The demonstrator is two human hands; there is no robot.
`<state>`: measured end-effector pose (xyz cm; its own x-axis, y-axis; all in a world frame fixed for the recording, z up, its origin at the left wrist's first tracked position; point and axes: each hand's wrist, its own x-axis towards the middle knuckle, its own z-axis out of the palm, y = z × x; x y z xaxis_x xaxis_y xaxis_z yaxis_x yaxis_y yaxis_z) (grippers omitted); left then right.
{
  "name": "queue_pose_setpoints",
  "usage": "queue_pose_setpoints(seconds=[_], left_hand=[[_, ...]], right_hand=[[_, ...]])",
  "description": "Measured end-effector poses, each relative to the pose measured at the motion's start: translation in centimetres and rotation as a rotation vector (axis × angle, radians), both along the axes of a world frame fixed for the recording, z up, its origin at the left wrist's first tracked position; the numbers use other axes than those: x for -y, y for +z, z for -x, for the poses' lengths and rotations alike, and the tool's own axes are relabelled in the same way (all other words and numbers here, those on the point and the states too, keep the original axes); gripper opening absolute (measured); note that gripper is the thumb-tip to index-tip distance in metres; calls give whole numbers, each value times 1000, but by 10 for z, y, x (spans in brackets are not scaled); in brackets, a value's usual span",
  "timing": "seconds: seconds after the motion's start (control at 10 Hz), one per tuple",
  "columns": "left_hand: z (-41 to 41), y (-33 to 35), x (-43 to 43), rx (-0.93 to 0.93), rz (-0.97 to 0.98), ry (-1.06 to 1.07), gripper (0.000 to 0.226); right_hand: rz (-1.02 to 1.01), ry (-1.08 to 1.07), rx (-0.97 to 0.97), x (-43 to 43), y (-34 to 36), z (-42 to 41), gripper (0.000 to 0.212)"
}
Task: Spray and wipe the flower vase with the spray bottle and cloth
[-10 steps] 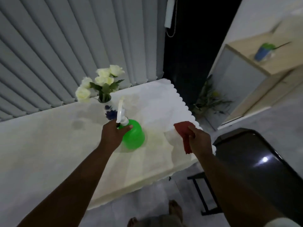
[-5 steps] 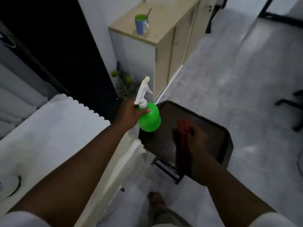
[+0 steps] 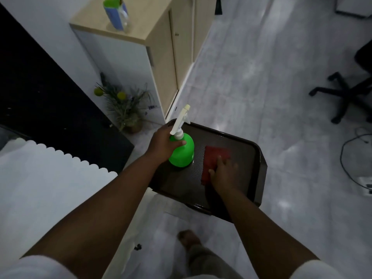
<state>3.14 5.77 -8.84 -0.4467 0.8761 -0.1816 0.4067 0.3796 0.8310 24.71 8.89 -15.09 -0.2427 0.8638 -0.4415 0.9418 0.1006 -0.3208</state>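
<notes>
The green spray bottle (image 3: 182, 152) with a white trigger head stands on a dark tray table (image 3: 249, 178). My left hand (image 3: 163, 143) is wrapped round its neck. The red cloth (image 3: 213, 162) lies flat on the tray just right of the bottle. My right hand (image 3: 225, 174) rests flat on the cloth's near part, fingers spread. The flower vase is out of view.
A table with a white scalloped cloth (image 3: 50, 178) is at the left. A wooden cabinet (image 3: 165, 43) carries a blue-green cup (image 3: 115, 14). A potted plant (image 3: 128, 109) sits on the floor beside it. An office chair base (image 3: 346, 91) and cables (image 3: 354, 158) are at right.
The view swung from the vase table to the tray. The bottle went from held above the tray to standing on it, and the cloth came down flat under my right hand.
</notes>
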Motion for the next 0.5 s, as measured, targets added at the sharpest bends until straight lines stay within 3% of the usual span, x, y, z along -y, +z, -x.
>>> queue_pose_setpoints(seconds=[0.1,0.2,0.4,0.5], left_hand=[[-1,-3,3,-1,-26,7,63],[-1,1,7,-37,-32,-16,66],[11,10,32,-112,94,-102,80],[22,18,60,-105,113,-3,76]], right_hand=[[-101,81,86,5,-4,-8,70],[-69,103,97,8,-7,-7,75],[-145,166,62,22,4,2,76],[-228,260,31,36,8,12,71]])
